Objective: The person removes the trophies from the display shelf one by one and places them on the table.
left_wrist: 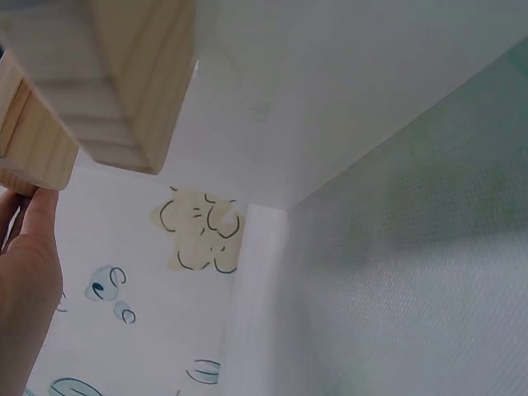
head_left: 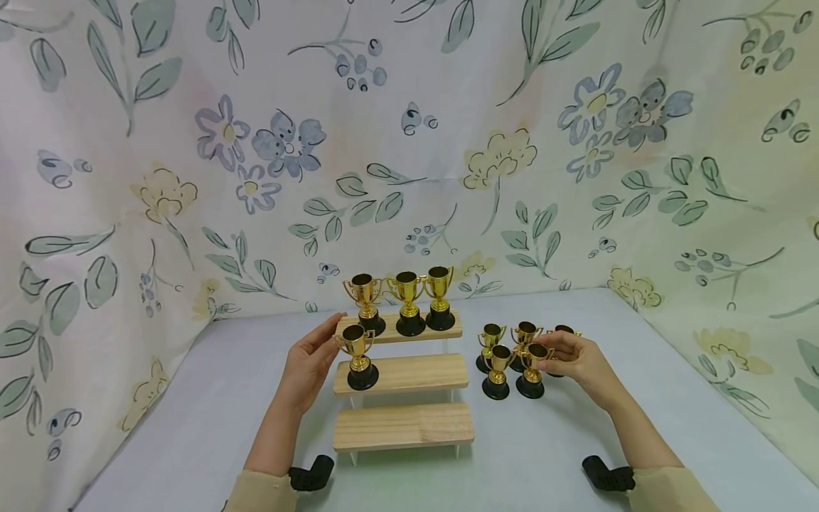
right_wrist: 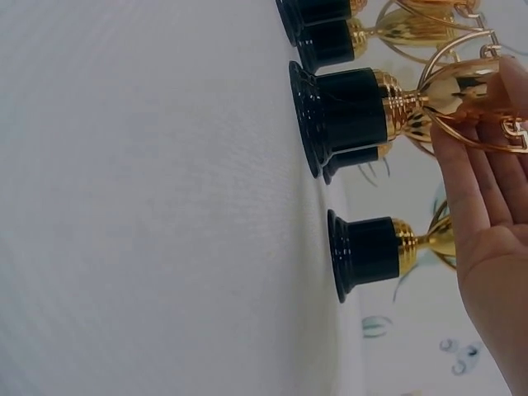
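Observation:
A three-step wooden stand (head_left: 416, 373) stands mid-table. Three gold trophies with black bases (head_left: 408, 304) line its top step, and one trophy (head_left: 360, 358) stands at the left of the middle step. My left hand (head_left: 333, 340) is beside that trophy with straight fingers touching the left end of the top step (left_wrist: 37, 161). To the right of the stand, several trophies are grouped on the table. My right hand (head_left: 549, 355) pinches the cup of the front right trophy (head_left: 532, 371), whose base (right_wrist: 355, 107) rests on the table. The bottom step (head_left: 403, 427) is bare.
A floral cloth (head_left: 409, 142) hangs behind and to both sides. The pale grey tabletop (head_left: 192, 441) spreads around the stand. Another trophy (right_wrist: 371, 252) stands close beside the held one. Black wrist mounts (head_left: 310, 475) show at both sleeves.

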`<state>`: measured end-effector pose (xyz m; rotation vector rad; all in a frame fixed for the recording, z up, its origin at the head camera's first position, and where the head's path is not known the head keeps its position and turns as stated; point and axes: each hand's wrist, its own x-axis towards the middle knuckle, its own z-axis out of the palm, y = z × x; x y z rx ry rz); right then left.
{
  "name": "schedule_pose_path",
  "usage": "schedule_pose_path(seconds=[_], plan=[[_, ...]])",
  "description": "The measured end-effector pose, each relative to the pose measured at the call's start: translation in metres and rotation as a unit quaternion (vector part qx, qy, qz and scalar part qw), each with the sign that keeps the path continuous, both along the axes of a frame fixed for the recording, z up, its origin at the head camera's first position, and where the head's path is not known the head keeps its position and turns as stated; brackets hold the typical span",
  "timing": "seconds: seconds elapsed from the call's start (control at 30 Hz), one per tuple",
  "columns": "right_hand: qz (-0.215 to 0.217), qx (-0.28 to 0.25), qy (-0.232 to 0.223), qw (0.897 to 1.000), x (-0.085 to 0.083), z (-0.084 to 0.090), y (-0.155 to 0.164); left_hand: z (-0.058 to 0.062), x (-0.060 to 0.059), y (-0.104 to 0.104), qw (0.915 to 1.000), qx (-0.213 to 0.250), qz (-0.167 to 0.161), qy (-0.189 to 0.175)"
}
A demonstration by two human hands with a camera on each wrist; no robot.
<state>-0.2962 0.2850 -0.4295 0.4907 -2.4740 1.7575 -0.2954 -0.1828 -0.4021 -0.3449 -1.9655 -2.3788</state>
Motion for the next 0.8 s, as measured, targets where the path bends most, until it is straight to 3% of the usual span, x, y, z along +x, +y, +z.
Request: schedule_pose_path(seconds=[0.6, 0.8], plan=[[0.004, 0.006, -0.002, 1.0, -0.0004, 0.0015, 0.0004, -0.0001, 0.0002, -0.0009, 1.0, -0.004, 0.0, 0.0], [0.014, 0.003, 0.018, 1.0, 0.0014, 0.0032, -0.0006, -0.0002, 0.0004, -0.001, 1.0, -0.008, -0.003, 0.004]])
